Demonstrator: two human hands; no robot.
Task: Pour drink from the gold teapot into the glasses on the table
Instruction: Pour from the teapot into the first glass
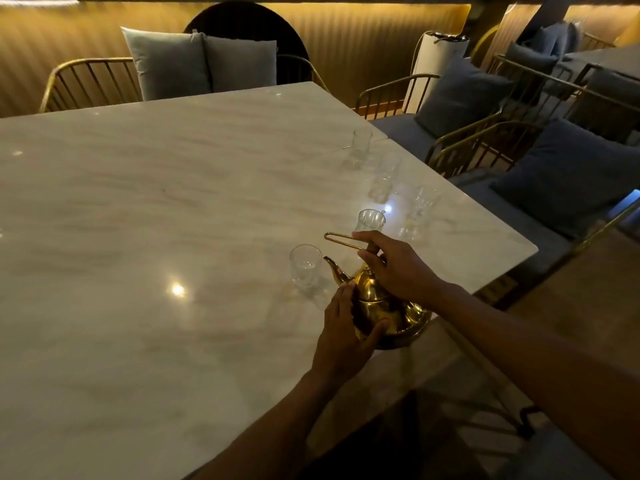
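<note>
Gold teapot (381, 306) part-hidden: right hand (398, 268) fingers clamp handle, left hand (346, 334) cups body.

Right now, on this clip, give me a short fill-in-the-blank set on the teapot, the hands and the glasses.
1. The right hand grips the gold teapot by its ____.
2. The left hand rests against the teapot's ____.
3. The spout points toward the nearest glass, which stands to the teapot's ____ in the picture.
4. The marble table holds ____ glasses in all.

Missing words: handle; body; left; five
</note>
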